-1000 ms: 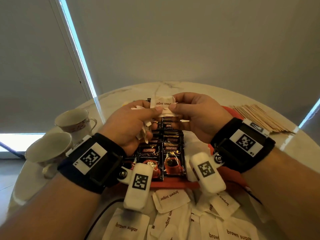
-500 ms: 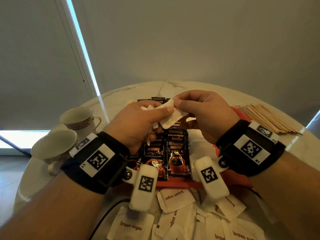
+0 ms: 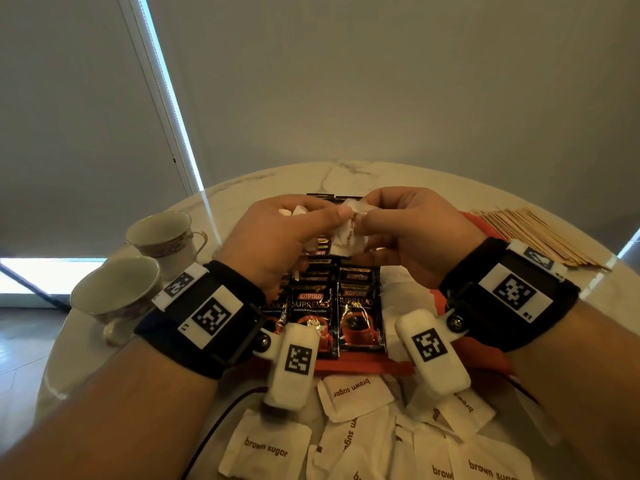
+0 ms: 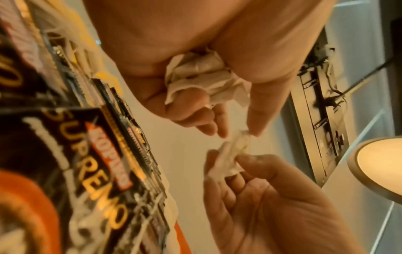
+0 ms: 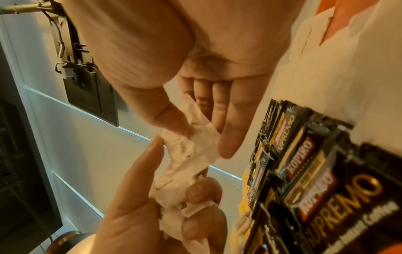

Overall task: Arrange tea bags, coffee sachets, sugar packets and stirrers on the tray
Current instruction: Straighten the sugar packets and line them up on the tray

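A round marble-topped table (image 3: 363, 174) is filling the lower half of the head view, its pale veined rim curving from 9 o'clock over to 3 o'clock. Behind it a plain grey wall (image 3: 381, 81) is taking up everything toward 12 o'clock. At 10 o'clock a grey roller blind (image 3: 69, 133) is hanging, with a bright strip of daylight (image 3: 169, 98) glowing along its edge. Toward 8 o'clock, wood-look flooring (image 3: 24, 358) is showing beside the table.
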Demonstrator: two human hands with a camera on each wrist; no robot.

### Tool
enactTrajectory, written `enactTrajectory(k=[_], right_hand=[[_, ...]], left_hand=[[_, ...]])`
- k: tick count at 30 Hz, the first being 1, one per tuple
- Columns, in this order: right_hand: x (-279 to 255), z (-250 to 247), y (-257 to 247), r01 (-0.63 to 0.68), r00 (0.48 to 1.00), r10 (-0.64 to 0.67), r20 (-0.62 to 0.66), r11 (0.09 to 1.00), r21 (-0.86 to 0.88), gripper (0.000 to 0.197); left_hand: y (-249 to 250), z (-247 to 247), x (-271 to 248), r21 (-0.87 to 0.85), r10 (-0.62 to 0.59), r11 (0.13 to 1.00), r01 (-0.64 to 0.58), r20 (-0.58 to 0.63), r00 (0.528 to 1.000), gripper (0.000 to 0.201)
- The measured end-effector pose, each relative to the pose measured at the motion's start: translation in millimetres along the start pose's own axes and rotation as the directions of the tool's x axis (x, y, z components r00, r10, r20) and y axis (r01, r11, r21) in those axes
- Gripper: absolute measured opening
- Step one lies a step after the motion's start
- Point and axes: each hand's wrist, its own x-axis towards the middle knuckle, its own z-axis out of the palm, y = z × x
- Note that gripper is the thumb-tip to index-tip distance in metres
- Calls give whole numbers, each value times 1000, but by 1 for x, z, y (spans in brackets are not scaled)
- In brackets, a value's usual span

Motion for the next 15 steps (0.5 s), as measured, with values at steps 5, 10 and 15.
enactTrajectory(k=[5,10,15], right_hand=[[-1,-3,-2,45,999,-45,-3,995,-89,12],[7,-8,0,92,991,-78,-112,988,128,17],[9,-5,2,72,985,-34,-169,971,226,14]], left_hand=[[0,-3,3,17,5,1000,-5,10,1000,8],[0,-7,10,-262,-126,958,115,-23,992,6],[-1,-6,14,-391,-185,908,149,-56,981,7]])
